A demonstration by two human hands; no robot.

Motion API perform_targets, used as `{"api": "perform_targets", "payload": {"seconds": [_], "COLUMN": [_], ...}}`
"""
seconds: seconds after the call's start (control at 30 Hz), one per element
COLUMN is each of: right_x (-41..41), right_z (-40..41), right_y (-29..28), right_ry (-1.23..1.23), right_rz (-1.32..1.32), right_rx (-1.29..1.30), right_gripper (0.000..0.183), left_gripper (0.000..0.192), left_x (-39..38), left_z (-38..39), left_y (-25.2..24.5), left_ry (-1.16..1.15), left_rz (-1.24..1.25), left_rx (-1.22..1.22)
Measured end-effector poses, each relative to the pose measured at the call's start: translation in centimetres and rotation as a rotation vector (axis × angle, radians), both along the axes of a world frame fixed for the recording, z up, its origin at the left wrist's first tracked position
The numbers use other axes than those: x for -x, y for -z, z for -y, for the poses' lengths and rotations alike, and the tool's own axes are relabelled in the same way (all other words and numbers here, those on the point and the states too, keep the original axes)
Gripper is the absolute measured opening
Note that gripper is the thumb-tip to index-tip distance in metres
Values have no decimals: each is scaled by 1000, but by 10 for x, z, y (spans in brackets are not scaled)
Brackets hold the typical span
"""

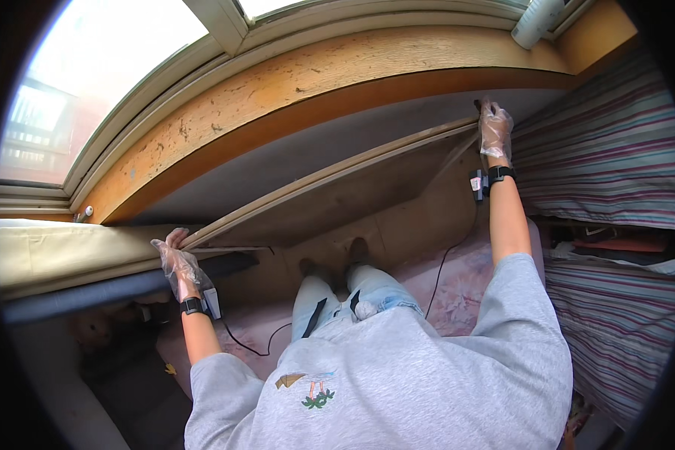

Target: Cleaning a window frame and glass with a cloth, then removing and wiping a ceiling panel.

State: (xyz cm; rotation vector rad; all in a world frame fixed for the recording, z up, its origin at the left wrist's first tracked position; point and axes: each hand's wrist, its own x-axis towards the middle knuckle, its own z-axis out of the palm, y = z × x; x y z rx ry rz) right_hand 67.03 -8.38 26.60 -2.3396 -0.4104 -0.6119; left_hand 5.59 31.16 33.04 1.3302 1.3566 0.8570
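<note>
A large flat panel with a pale wood-coloured edge (337,174) stretches across in front of me, its left end lower in the picture than its right. My left hand (179,263), in a clear plastic glove, grips its left end. At the far right corner, my right hand (495,130) in a matching glove has its fingers closed on the edge. The panel's brownish near face (337,205) is in shadow, and its lower part is hard to make out. A small boxy device is strapped to each wrist, with a black cable running from it.
Beyond the panel runs a worn varnished wooden windowsill (315,84), with a white cylindrical object (534,25) at its right. Striped curtains (596,157) hang at right. A pink floral bed surface (455,287) lies beside my legs. Cream bedding (79,253) and a blue pad (118,289) are at left.
</note>
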Motion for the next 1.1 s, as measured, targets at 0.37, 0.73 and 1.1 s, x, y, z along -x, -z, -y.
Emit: {"api": "perform_targets", "payload": {"seconds": [0.37,0.73,1.1], "right_x": [82,204,357], "right_z": [-31,-116,-218], "right_y": [-19,-10,-9], "right_ry": [-60,-68,-118], "right_rz": [173,106,93], "right_rx": [28,-142,-163], "right_gripper": [22,12,11], "left_gripper": [68,64,68], "left_x": [14,42,54], "left_z": [-32,-44,-76], "left_y": [13,14,43], "left_ry": [-143,36,350], "left_rz": [205,476,636], "left_rx": [145,321,388]}}
